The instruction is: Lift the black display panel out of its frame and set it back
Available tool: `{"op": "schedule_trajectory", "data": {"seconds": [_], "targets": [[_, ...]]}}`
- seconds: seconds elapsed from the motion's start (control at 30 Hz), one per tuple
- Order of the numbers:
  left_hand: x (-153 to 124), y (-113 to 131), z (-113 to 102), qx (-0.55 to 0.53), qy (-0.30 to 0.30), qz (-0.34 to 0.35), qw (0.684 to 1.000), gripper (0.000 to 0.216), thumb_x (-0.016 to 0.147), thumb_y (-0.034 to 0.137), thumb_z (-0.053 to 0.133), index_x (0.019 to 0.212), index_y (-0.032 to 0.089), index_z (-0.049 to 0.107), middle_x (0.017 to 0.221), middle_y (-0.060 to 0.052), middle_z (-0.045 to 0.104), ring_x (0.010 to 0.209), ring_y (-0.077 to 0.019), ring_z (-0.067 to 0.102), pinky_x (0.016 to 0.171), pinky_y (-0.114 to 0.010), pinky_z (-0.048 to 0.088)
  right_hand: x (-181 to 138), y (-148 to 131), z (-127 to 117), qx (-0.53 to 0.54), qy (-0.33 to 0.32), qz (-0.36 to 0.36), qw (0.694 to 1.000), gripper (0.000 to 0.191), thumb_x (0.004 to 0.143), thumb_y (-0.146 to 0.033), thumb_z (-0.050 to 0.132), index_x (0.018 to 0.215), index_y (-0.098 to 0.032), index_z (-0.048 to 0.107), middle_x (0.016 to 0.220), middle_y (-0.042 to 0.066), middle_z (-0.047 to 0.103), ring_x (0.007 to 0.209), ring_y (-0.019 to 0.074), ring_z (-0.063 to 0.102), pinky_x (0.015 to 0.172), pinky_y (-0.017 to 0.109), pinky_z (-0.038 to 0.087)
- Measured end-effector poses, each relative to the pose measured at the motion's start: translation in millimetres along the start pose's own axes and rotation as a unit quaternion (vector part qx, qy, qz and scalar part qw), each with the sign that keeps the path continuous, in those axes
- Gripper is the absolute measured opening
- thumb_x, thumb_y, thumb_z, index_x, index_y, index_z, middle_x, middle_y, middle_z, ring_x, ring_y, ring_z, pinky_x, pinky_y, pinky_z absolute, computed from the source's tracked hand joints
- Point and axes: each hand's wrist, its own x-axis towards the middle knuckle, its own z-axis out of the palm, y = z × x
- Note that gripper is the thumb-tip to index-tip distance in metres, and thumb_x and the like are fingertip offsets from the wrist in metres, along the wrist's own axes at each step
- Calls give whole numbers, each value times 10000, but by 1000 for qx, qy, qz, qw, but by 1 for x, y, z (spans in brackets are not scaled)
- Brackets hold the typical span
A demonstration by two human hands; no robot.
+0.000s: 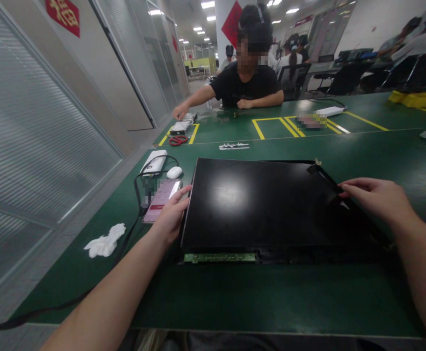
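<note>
Facing a glossy black panel (257, 214) at the centre of the frame, lying over a dark casing (308, 256) on a green table (235, 297). Laying the fingers of the left hand (171, 217) against the panel's left edge, not being able to tell whether gripping, with the thumb hidden. Pinching the casing's rim, right of centre, between narrowed thumb and fingers of the right hand (381, 197). Showing a green circuit strip (220, 258) just below the panel's front edge. Seeing a phone (164, 195) near the left hand, a white rounded object (174, 172) above it, and crumpled tissue (106, 242) at lower left. Seeing red-handled scissors (178, 141) at upper left of centre, near a seated person (249, 87) in black stretching out one arm.
</note>
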Motion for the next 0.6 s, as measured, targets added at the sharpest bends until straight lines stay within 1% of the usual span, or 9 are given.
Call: {"op": "schedule_trajectory", "data": {"seconds": [0.1, 0.2, 0.47, 0.6], "targets": [[-4, 0, 2, 17, -10, 2, 1000, 537, 701, 147, 789, 1216, 165, 638, 672, 3, 717, 513, -148, 666, 438, -200, 505, 0, -1, -1, -5, 1, -2, 1000, 283, 615, -429, 464, 744, -269, 660, 600, -28, 634, 699, 175, 553, 567, 289, 339], [-6, -1, 4, 30, -14, 9, 999, 457, 699, 148, 778, 1147, 168, 689, 704, -3, 735, 562, -153, 688, 465, -198, 516, -2, -2, -2, -7, 5, -7, 1000, 279, 614, -420, 461, 735, -264, 659, 600, -25, 633, 681, 172, 552, 568, 289, 339], [-3, -3, 2, 24, -34, -6, 999, 373, 662, 102, 726, 1032, 142, 740, 729, -31, 754, 635, -202, 720, 503, -242, 555, -2, -4, -2, -5, 0, -12, 1000, 264, 614, -415, 456, 720, -273, 652, 574, -31, 625, 705, 183, 558, 587, 298, 349], [1, -3, 1, -6, -46, 11, 999, 300, 689, 160, 698, 982, 116, 747, 810, -65, 771, 762, -235, 741, 618, -282, 595, -1, -4, -1, -13, 3, -10, 1000, 257, 614, -410, 458, 717, -276, 652, 577, -30, 625, 699, 184, 556, 582, 299, 350]]}}
